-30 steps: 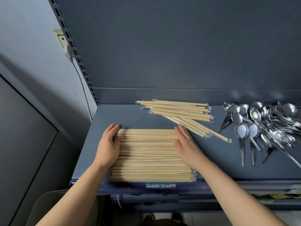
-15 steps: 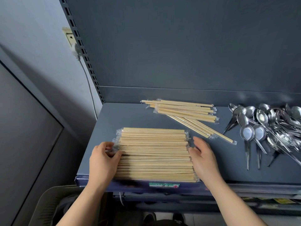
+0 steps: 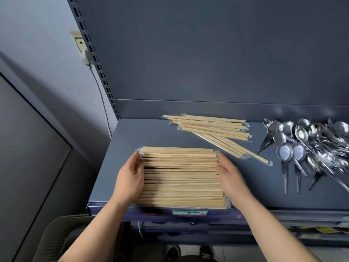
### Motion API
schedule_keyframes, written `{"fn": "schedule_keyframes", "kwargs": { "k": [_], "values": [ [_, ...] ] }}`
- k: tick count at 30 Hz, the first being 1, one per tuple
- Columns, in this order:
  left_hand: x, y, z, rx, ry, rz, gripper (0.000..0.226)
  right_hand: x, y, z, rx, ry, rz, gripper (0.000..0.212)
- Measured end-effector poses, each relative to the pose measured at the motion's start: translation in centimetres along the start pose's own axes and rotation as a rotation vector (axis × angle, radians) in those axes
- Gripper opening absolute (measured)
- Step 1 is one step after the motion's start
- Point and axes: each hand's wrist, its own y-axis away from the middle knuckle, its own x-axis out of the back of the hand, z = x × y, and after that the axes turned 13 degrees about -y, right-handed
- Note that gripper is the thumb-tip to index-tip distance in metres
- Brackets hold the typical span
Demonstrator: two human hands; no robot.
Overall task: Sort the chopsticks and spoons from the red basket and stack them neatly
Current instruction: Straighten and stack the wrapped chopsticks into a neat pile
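Two hands flank the big chopstick stack at the shelf's front edge: left hand and right hand, palms flat and fingers extended against its ends, squaring rather than gripping. Judged well along: a loose chopstick bundle behind lies askew, spoons heaped unsorted at right. Bare shelf at back left; stack sits at the lip. Red basket not seen.

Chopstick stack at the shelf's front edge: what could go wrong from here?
The chopstick stack reaches the shelf's front lip; a push from the left hand or right hand might tip packs off. The loose chopsticks lie fanned, and one almost reaches the spoons.
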Motion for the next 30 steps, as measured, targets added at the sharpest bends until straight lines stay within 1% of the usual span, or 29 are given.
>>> {"fn": "schedule_keyframes", "kwargs": {
  "k": [5, 7, 9, 11, 14, 16, 18, 20, 22, 24, 27, 30],
  "values": [
    [0.8, -1.7, -1.0, 0.049, 0.047, 0.051, 0.047, 0.6, -0.8, -0.2, 0.073, 0.049, 0.051, 0.051],
    [0.4, -2.1, -0.8, 0.035, 0.068, -0.005, 0.049, -0.1, -1.2, -0.4, 0.094, 0.106, 0.000, 0.052],
    [-0.5, -2.1, -0.5, -0.012, 0.035, -0.064, 0.050, -1.0, -1.3, -0.3, 0.104, 0.203, -0.076, 0.054],
    [-1.0, -2.2, -0.2, -0.038, -0.044, -0.058, 0.050, -1.2, -1.4, -0.3, 0.098, 0.237, -0.102, 0.054],
    [-0.7, -2.9, 0.3, -0.084, -0.193, 0.059, 0.049, 0.1, -2.0, -1.0, 0.164, 0.262, -0.013, 0.049],
    [-0.8, -3.9, 1.0, -0.197, -0.310, 0.106, 0.045, 1.7, -3.0, -1.7, 0.264, 0.339, 0.097, 0.042],
    [-1.5, -5.0, 1.8, -0.294, -0.396, 0.058, 0.040, 3.4, -4.4, -2.3, 0.318, 0.424, 0.157, 0.036],
    [-2.4, -5.8, 2.7, -0.352, -0.462, -0.032, 0.036, 5.1, -6.0, -2.8, 0.294, 0.493, 0.170, 0.033],
    [-3.1, -6.2, 3.2, -0.398, -0.522, -0.095, 0.030, 6.3, -7.1, -3.3, 0.234, 0.533, 0.143, 0.035],
    [-3.4, -6.7, 3.2, -0.403, -0.524, -0.121, 0.025, 6.6, -8.1, -3.5, 0.185, 0.587, 0.072, 0.034],
    [-3.4, -7.7, 3.7, -0.372, -0.492, -0.159, 0.020, 6.7, -9.5, -3.3, 0.199, 0.596, -0.010, 0.028],
    [-3.6, -8.7, 5.4, -0.370, -0.427, -0.195, 0.019, 7.0, -10.5, -3.6, 0.233, 0.568, -0.109, 0.035]
  ]
}}
